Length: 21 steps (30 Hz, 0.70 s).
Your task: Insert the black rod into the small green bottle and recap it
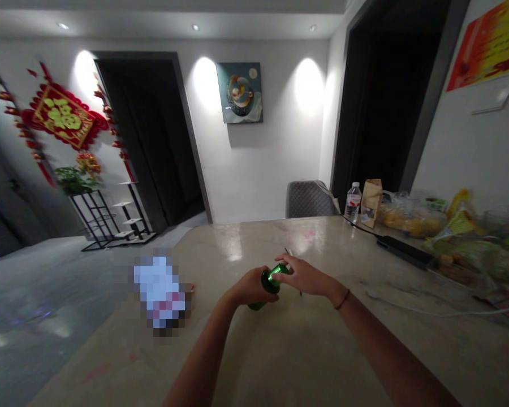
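Glossy green cylindrical bottle (270, 284), held tilted over the pale marble tabletop (254, 237), near its middle. Left hand (252, 285) is clamped around the body; right hand (303, 275) is pressed on the upper end, the hands being together. Thin dark rod (287, 251) is seen beyond the right hand. Clear plastic water bottle (353, 202) is placed far right.

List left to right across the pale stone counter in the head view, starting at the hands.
left hand, glossy green bottle, right hand, clear plastic water bottle, brown paper bag, clear plastic bag of bread
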### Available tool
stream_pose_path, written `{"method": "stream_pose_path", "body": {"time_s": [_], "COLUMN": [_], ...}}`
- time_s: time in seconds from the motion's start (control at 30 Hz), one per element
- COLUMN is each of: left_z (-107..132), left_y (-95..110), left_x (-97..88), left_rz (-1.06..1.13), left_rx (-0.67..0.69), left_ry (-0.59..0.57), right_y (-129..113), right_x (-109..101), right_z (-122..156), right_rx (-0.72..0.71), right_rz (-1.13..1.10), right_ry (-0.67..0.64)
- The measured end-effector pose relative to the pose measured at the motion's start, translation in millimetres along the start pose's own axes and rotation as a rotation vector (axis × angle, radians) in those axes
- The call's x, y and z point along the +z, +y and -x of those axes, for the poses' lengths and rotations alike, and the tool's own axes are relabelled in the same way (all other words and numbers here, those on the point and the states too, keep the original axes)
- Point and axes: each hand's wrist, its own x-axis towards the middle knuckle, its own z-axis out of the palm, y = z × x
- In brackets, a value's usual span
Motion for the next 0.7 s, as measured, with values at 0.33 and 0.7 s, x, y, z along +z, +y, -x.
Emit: {"method": "stream_pose_path", "body": {"time_s": [0.33, 0.7], "left_z": [0.8, 1.2], "left_y": [1.4, 3.7], "left_x": [-1.0, -0.8], "left_rz": [-0.012, -0.042], "left_rx": [-0.037, -0.036], "left_ry": [0.011, 0.032], "right_y": [2.5, 5.5], "right_x": [0.2, 0.9], "right_z": [-0.9, -3.3], "right_rx": [-0.079, 0.023], "right_rz": [0.046, 0.016], "right_ry": [-0.006, 0.056]}}
